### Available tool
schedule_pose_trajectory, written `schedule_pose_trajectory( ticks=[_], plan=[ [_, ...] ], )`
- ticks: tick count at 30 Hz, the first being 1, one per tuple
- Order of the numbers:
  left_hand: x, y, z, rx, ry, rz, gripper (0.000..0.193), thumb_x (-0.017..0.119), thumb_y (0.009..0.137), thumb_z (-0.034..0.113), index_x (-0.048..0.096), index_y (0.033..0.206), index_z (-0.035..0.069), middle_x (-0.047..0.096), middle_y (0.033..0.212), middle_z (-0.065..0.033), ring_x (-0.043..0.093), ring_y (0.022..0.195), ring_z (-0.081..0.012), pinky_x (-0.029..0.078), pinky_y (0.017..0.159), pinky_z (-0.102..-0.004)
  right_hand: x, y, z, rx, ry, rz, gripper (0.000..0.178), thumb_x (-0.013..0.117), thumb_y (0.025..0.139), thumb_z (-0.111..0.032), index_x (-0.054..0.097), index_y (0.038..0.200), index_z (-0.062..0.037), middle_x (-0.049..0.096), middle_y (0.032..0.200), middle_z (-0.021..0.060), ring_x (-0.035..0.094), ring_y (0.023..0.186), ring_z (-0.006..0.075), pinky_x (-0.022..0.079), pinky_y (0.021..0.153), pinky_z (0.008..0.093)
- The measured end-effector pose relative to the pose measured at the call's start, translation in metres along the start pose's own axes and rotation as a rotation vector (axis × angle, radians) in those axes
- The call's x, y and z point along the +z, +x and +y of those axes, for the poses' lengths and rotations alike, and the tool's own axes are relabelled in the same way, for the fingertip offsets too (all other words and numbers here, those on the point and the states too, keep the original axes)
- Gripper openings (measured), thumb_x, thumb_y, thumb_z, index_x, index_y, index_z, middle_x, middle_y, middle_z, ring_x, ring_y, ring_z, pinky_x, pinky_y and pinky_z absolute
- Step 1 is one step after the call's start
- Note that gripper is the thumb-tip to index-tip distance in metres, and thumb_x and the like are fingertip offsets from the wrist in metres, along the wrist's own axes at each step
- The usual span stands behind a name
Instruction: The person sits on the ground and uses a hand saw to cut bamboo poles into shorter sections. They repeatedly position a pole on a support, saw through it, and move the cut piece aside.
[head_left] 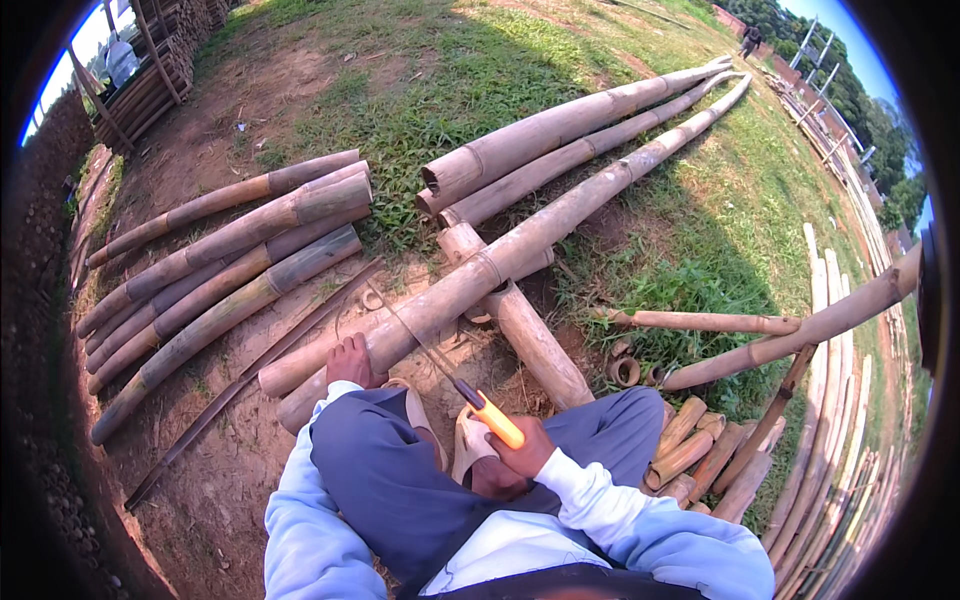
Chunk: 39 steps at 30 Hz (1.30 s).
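A long, thick bamboo pole (530, 247) runs from near my knees toward the far right. My left hand (348, 361) is on its near end, with the fingers curled over the side and gripping it. In my right hand (524, 450) is a handsaw (497, 417) with an orange handle and a narrow blade, my fingers wrapped round the grip. The blade lies across the pole, to the right of my left hand. A short bamboo log (540, 345) lies crosswise under the pole. Another bamboo piece shows beneath the near end, close to my feet.
Several cut bamboo lengths (240, 240) lie at the left. Two thick poles (570, 125) stretch away beyond the long one. Short offcuts (690, 445) are heaped right of my knee, below a slanting pole (800, 330). A split strip (250, 375) lies on the soil.
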<state>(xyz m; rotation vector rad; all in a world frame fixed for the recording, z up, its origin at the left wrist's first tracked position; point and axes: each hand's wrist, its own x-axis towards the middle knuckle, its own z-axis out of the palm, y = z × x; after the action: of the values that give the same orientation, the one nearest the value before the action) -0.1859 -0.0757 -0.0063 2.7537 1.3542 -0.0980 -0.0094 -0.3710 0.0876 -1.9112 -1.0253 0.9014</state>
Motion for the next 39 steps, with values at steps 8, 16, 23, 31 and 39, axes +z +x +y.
schedule_pose_trajectory(
  ticks=[8,16,23,31,39],
  plan=[
    [-0.011,-0.002,0.0,0.011,-0.016,-0.041,0.076,0.083,0.064,0.04,0.049,0.121,0.004,0.062,0.115,-0.019,0.063,0.108,-0.0364,0.046,0.096,-0.0434,0.021,0.041,0.017,-0.139,0.015,-0.006,0.016,0.07,0.085,-0.01,0.067,0.091,0.0041,0.065,0.07,0.0168,0.064,0.061,0.0225,0.049,0.06,0.0362],
    [-0.011,-0.006,0.003,0.03,-0.005,0.026,0.072,0.084,0.065,0.039,0.051,0.118,0.002,0.062,0.112,-0.0184,0.063,0.107,-0.0359,0.048,0.095,-0.0429,-0.023,-0.042,-0.008,0.01,0.049,-0.05,0.02,0.07,0.084,-0.004,0.07,0.104,0.0018,0.068,0.076,0.0168,0.071,0.069,0.0309,0.053,0.065,0.0357],
    [-0.012,-0.006,0.003,0.017,0.004,-0.04,0.083,0.085,0.063,0.04,0.049,0.128,0.003,0.062,0.116,-0.0183,0.063,0.109,-0.0371,0.047,0.098,-0.0436,0.045,0.082,0.024,-0.13,0.076,-0.028,0.019,0.07,0.085,-0.015,0.063,0.082,0.002,0.061,0.069,0.0224,0.063,0.066,0.0405,0.049,0.062,0.0438],
    [-0.013,-0.004,0.003,0.017,0.008,-0.022,0.075,0.083,0.065,0.04,0.051,0.121,0.002,0.062,0.114,-0.0191,0.063,0.106,-0.0366,0.048,0.096,-0.0431,-0.037,-0.066,-0.014,-0.051,0.03,-0.028,0.023,0.068,0.084,-0.002,0.069,0.107,0.002,0.07,0.079,0.0167,0.072,0.073,0.0298,0.054,0.068,0.0327],
    [-0.015,-0.006,0.003,0.01,0.011,-0.019,0.08,0.084,0.064,0.04,0.05,0.126,0.004,0.061,0.119,-0.0195,0.062,0.112,-0.0369,0.046,0.098,-0.0433,0.047,0.1,0.018,-0.088,0.042,-0.065,0.018,0.072,0.086,-0.012,0.065,0.086,0.0043,0.063,0.067,0.0155,0.063,0.061,0.0264,0.049,0.06,0.0364]
  ],
)
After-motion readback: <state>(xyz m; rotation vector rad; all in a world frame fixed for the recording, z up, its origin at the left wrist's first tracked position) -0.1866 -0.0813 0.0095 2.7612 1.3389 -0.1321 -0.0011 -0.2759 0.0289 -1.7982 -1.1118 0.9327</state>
